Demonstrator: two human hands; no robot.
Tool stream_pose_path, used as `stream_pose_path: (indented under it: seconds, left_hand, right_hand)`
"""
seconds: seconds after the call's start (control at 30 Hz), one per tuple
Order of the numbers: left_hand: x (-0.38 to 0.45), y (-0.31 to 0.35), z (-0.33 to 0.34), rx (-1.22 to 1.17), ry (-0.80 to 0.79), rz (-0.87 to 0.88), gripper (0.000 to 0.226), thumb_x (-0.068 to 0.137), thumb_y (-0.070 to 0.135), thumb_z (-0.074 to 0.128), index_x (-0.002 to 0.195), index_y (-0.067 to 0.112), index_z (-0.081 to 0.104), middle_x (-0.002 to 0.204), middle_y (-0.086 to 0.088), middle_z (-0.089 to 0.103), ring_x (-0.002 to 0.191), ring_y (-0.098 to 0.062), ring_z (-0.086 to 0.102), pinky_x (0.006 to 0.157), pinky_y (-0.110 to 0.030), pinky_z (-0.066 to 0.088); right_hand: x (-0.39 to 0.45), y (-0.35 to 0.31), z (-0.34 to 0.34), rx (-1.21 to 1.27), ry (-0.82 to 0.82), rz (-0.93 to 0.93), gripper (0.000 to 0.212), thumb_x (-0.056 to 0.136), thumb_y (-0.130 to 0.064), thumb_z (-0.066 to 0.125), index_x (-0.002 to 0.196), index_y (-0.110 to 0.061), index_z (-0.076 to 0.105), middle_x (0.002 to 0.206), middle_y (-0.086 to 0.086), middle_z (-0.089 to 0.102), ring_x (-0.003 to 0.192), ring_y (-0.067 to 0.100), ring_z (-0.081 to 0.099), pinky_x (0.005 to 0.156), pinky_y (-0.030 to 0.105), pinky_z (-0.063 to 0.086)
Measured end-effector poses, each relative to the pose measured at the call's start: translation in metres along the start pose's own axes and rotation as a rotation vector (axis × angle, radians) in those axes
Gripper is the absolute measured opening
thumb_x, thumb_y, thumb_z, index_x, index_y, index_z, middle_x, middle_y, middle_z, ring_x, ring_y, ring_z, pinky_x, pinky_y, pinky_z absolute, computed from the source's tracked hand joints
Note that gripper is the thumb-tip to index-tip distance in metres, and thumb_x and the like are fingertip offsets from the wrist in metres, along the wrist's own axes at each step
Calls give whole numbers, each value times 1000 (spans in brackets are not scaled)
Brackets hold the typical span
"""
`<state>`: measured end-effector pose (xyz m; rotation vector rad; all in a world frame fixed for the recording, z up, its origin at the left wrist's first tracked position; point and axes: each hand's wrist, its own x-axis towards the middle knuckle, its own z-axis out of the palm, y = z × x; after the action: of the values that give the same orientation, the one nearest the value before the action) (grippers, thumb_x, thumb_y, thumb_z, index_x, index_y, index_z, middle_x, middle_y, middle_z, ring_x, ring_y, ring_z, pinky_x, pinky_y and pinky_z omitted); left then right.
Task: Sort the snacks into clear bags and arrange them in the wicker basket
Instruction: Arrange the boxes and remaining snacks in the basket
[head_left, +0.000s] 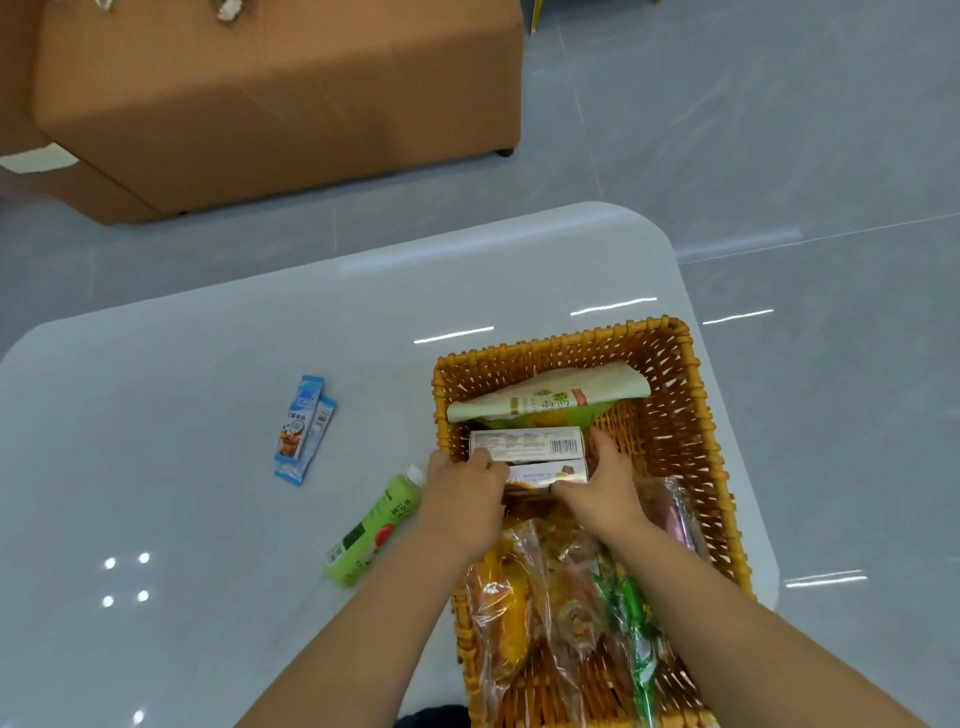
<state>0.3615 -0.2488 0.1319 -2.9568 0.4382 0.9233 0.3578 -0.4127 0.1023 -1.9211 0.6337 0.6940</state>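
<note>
Both hands are working inside the wicker basket (675, 415), seating two small boxes (524, 444) side by side. The left hand (462, 499) is curling its fingers over the boxes' left ends, and the right hand (605, 483) is clasping their right ends, thumb lying along the nearer box.

Just beyond the fingertips, a pale green pouch (550, 397) is leaning against the basket's far wall. Under the wrists and forearms, clear bags (524, 597) filled with orange, brown and green wrapped snacks are lying across the near half of the basket. To the right of the right hand, a pinkish bagged item (675, 512) is resting by the right wall.

Judging by this, most of the job is looking done: bagging seems largely finished and the basket is filling up. Still waiting outside, on the worktop (208, 519), are a green bottle (371, 530) lying just left of the left hand and two blue sachets (304, 428) farther left and well apart. These probably remain to be dealt with, though whether the bottle counts as a snack is unclear.
</note>
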Motion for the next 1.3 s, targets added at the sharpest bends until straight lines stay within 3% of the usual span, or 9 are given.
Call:
stream_pose_path:
  seconds: [0.13,0.23,0.4,0.53,0.67,0.93,1.07,1.17,1.3]
  left_hand:
    - [-4,3,1,-184,66,-45,35,96,24,47,130,24,56,128,3,60,110,-19,56,98,-35,28]
    - [-10,-13,-4,-788,130,-238,26,95,21,55,119,29,62,115,12,65,101,-9,61,86,-22,50]
    - [-14,-61,-8,-1543,286,-604,23,86,2,67,101,19,69,93,2,74,83,-7,70,61,-8,48]
    - [-18,-113,23,-1806,339,-819,22,87,1,65,104,15,68,94,-2,75,81,-9,71,74,-23,49]
    - [-11,-169,68,-1418,434,-1035,29,89,6,64,116,12,61,114,-2,65,95,-17,63,76,-25,47]
    - [11,-245,105,-1060,513,-890,64,90,17,67,146,9,37,149,-11,37,138,-26,36,111,-40,35]
    - [35,-263,109,-911,371,-700,67,83,30,74,140,14,44,139,-10,46,129,-29,44,100,-42,43]
    - [39,-258,112,-787,291,-763,55,80,30,76,127,15,50,127,-9,48,116,-26,48,78,-34,41]
    - [33,-244,118,-822,213,-898,44,83,28,72,116,10,49,121,-11,51,111,-30,52,79,-37,43]
  right_hand:
    - [6,3,-6,60,-46,-32,51,84,-3,70,129,-12,49,114,1,58,105,10,51,86,21,40]
    - [12,12,-11,-121,-31,-66,44,85,-5,69,124,-12,49,122,5,59,111,13,53,95,27,43]
    - [13,6,-17,-336,-99,-95,56,84,-12,71,133,-11,43,132,8,51,124,23,49,106,37,40]
    - [-9,-22,-3,-478,163,-577,33,80,-4,70,108,-14,55,102,-5,45,94,13,53,80,32,52]
    - [-27,-64,42,-411,-1,-916,26,81,-5,59,96,-25,49,91,-9,46,76,7,48,61,21,44]
    - [-6,-109,161,-214,-163,-862,24,84,-1,52,100,-16,61,100,-10,50,77,-1,51,65,16,44]
    - [-2,-112,201,-196,-195,-715,27,86,2,51,100,-19,60,100,-9,52,82,1,52,69,9,41]
    - [0,-102,214,-239,-203,-638,28,86,3,50,101,-18,60,98,-9,52,78,-6,50,68,6,39]
    - [2,-90,209,-296,-234,-550,30,86,3,49,103,-20,59,100,-10,52,78,-8,50,68,5,38]
